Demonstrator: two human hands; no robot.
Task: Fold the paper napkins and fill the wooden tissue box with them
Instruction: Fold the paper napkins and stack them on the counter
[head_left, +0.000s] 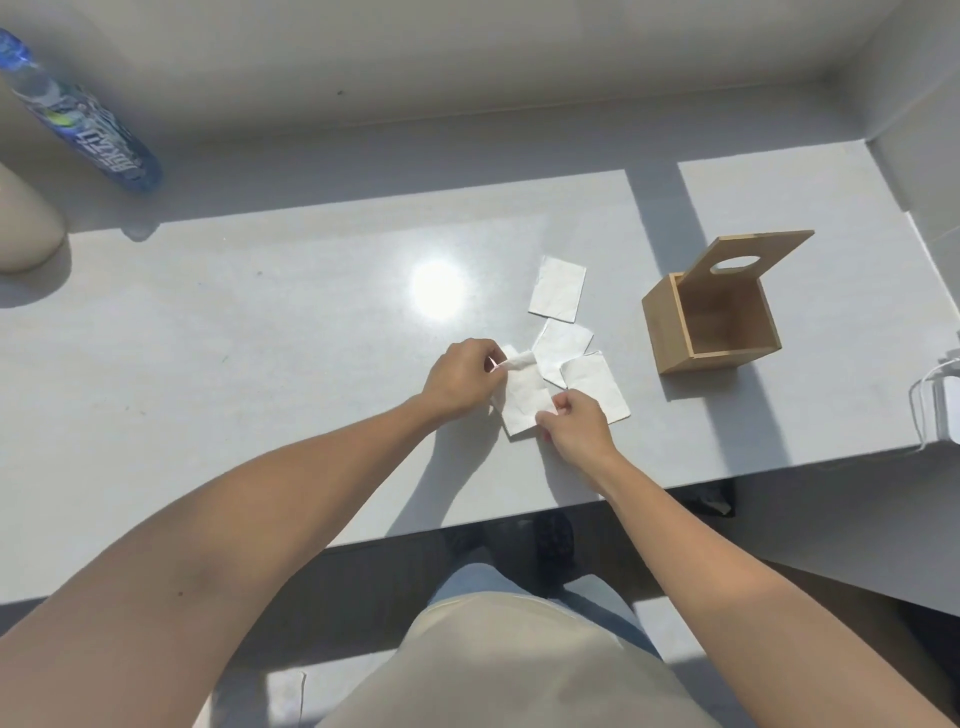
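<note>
Nearest us, our two bare forearms reach out over the pale grey tabletop (260, 322) to the white paper napkin (522, 402) we are folding. Our left hand (465, 379) pinches its far upper corner, which curls up off the surface, while our right hand (574, 421) pinches the near lower edge; both hands are closed on this one sheet.

Three more white napkins lie flat: one (595, 384) just beside our right hand, one (563, 345) overlapping it, and one (557, 287) a little further off.

The square wooden tissue box (670, 332) stands to the right, lid (753, 257) tipped up, and looks empty inside.

We judge the folding step is in hand and filling has not begun. Next we should bring the lifted corner across to meet the opposite edge squarely, then press the crease.
</note>
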